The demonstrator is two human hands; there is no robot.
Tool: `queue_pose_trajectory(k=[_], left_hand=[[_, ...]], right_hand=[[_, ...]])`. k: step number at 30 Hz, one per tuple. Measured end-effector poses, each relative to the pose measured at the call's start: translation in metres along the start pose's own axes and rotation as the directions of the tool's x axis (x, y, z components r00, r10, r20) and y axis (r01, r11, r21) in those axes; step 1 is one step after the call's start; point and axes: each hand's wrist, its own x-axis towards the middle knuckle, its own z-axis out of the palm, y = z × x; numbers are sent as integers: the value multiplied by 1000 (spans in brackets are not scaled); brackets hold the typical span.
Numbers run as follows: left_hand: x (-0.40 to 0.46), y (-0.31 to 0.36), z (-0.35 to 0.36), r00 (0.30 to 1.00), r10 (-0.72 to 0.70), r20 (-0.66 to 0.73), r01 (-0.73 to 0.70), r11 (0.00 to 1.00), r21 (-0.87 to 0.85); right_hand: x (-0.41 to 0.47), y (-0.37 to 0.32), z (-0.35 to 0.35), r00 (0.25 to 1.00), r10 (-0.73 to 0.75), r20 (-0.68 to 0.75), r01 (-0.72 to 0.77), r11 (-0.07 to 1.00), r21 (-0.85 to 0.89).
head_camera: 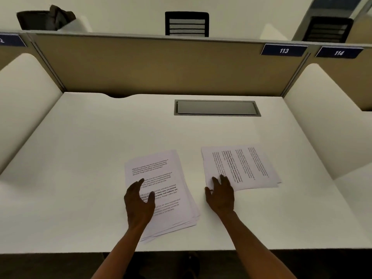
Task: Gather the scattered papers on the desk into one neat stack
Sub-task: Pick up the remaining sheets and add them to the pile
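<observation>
A loose pile of printed papers lies near the front middle of the white desk, its sheets fanned out at the lower right corner. My left hand rests flat on this pile's left part, fingers relaxed. To the right, turned sideways, lies a smaller set of printed sheets. My right hand sits at its near left corner, fingertips touching the paper's edge, fingers fairly straight.
A grey cable hatch is set into the desk at the back. A tan partition with number plates 113 and 114 closes the rear; white side dividers flank the desk. Chairs stand beyond the partition.
</observation>
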Motion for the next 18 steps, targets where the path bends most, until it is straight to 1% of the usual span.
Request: queue_pose_trajectory(k=[3, 6, 9, 11, 14, 16, 18], left_hand=[[-1, 7, 9, 999, 20, 44, -19, 999, -31], [-1, 9, 13, 998, 28, 55, -26, 999, -29], [-3, 8, 17, 997, 32, 68, -29, 999, -35], [-5, 8, 21, 996, 29, 80, -25, 999, -44], [-13, 19, 27, 992, -9, 124, 24, 992, -123], [-17, 28, 33, 978, -40, 205, 66, 991, -120], [-19, 32, 39, 946, -101, 307, 137, 986, -96]], right_hand=[[-11, 8, 3, 991, -132, -13, 131, 989, -64], [-21, 16, -4, 974, -224, -39, 219, 970, -105], [-25, 24, -13, 959, -275, -73, 262, 953, -153], [-24, 26, -18, 955, -280, -92, 261, 949, -176], [-21, 28, -23, 959, -256, -122, 237, 960, -146], [-21, 26, -26, 956, -252, -148, 241, 967, -87], [-27, 20, -29, 940, -270, -206, 274, 962, -12]])
